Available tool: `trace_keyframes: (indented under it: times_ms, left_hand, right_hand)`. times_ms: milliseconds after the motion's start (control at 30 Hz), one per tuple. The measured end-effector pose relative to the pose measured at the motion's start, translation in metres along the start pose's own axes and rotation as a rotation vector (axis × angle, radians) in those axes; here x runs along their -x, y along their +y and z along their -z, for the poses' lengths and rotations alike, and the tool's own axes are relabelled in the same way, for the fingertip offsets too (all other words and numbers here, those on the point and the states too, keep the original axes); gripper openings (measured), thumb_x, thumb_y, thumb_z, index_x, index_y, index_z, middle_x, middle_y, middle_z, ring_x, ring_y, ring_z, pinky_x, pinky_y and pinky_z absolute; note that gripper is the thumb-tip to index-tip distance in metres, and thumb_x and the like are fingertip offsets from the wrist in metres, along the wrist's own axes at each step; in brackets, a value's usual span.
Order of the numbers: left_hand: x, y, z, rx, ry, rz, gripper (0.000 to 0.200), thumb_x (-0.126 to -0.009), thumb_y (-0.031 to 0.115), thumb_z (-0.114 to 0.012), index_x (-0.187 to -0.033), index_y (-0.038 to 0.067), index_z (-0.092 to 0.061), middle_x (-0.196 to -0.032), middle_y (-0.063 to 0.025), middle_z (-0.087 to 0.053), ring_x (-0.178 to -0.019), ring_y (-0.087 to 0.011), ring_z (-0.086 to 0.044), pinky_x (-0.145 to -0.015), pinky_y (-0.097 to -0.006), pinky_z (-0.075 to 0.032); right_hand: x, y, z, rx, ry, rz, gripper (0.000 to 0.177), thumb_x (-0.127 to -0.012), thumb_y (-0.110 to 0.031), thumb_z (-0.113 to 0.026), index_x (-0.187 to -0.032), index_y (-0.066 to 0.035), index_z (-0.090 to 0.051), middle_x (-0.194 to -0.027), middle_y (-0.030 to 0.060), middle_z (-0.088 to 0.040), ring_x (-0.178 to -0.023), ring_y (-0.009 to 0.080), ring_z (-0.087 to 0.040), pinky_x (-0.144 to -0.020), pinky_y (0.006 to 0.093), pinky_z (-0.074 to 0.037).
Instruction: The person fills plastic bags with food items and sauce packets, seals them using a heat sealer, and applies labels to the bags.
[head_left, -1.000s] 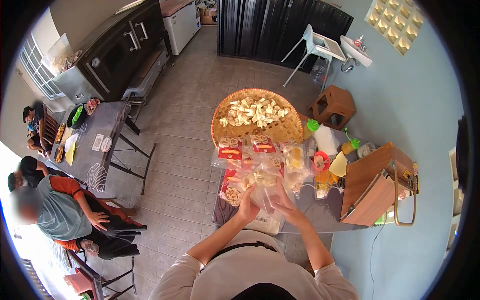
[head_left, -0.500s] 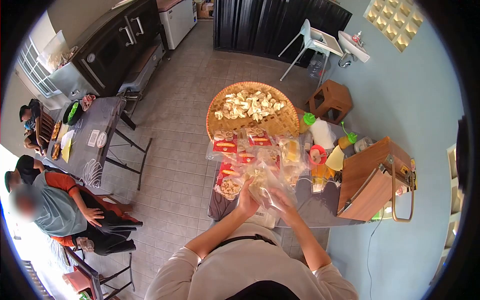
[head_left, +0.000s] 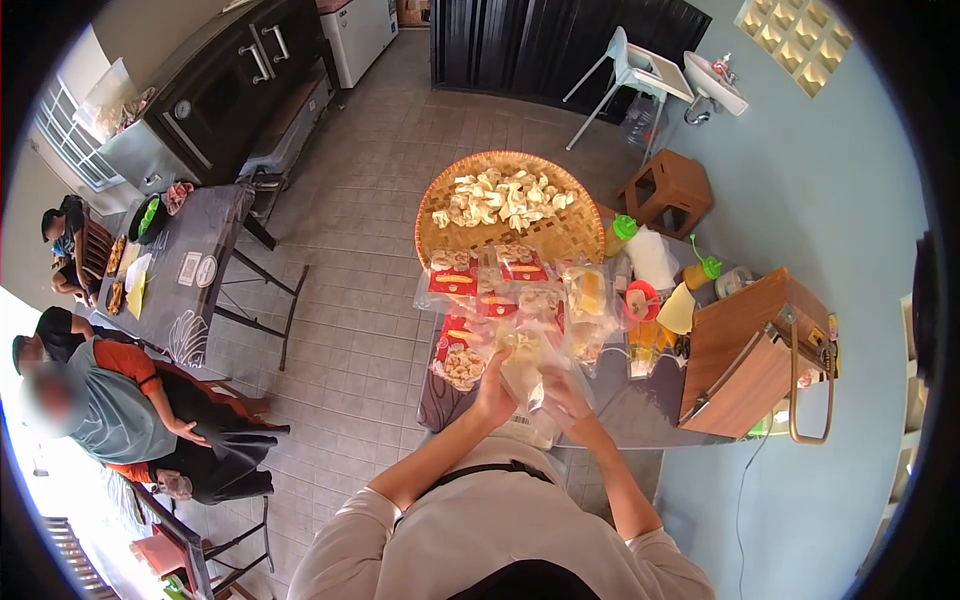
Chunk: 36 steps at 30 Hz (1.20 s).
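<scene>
A clear plastic bag [head_left: 523, 372] with pale dumpling-like pieces inside is held up in front of my body. My left hand [head_left: 494, 396] grips its left side, fingers wrapped round the plastic. On its right side my right hand [head_left: 570, 402] holds the film with fingers bent, partly seen through the plastic. Just beyond lie several filled packets with red labels [head_left: 453, 279]. Behind them a round woven tray [head_left: 447, 200] bears a pile of pale folded dumplings [head_left: 507, 198]. A packet with a yellow item [head_left: 590, 292] lies right of the labelled ones.
To the right stand a red-rimmed cup [head_left: 641, 299], green-capped bottles [head_left: 622, 232] and a wooden box with a handle [head_left: 745, 360]. A brown stool [head_left: 668, 195] is behind the table. At left, people sit by another table [head_left: 190, 270]; a dark oven [head_left: 235, 90] is beyond.
The bag has tipped slightly and come a little closer to my body, with both hands still on it. The whole view has shifted slightly.
</scene>
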<state>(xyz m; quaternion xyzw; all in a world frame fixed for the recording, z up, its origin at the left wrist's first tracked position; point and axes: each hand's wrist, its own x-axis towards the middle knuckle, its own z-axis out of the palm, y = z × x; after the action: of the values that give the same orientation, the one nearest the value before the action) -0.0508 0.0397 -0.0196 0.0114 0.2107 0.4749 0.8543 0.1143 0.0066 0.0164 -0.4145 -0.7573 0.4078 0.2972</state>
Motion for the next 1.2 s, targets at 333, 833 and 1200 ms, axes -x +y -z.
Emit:
trace_keyframes:
  times_ms: [333, 833, 1200]
  left_hand:
    - [-0.001, 0.000, -0.001, -0.004, 0.067, -0.059, 0.044, -0.085, 0.038, -0.042, -0.118, 0.009, -0.048, -0.113, -0.0059, -0.055, -0.103, -0.0220, -0.052, -0.091, -0.0372, -0.037]
    - [0.002, -0.008, -0.004, -0.020, 0.041, 0.009, 0.049, -0.084, 0.042, -0.042, -0.120, 0.009, -0.045, -0.110, -0.0069, -0.056, -0.098, -0.0237, -0.055, -0.086, -0.0377, -0.040]
    - [0.010, -0.022, 0.002, -0.053, 0.047, 0.006, 0.041, -0.083, 0.039, -0.046, -0.112, 0.011, -0.050, -0.103, -0.0053, -0.057, -0.093, -0.0221, -0.056, -0.083, -0.0382, -0.042]
  right_hand:
    - [0.009, -0.006, -0.031, -0.666, 0.216, -0.250, 0.049, -0.089, -0.007, -0.046, -0.135, -0.003, -0.030, -0.140, 0.0085, -0.026, -0.129, 0.0207, -0.027, -0.103, 0.0315, -0.026]
    - [-0.009, 0.003, -0.016, -0.653, 0.092, -0.393, 0.062, -0.087, -0.020, -0.053, -0.138, -0.006, -0.023, -0.136, 0.0064, -0.028, -0.110, 0.0156, -0.043, -0.091, 0.0294, -0.038]
    - [-0.017, 0.006, -0.017, -0.607, 0.236, -0.355, 0.047, -0.083, -0.019, -0.054, -0.124, -0.002, -0.041, -0.127, 0.0075, -0.038, -0.108, 0.0154, -0.043, -0.089, 0.0280, -0.036]
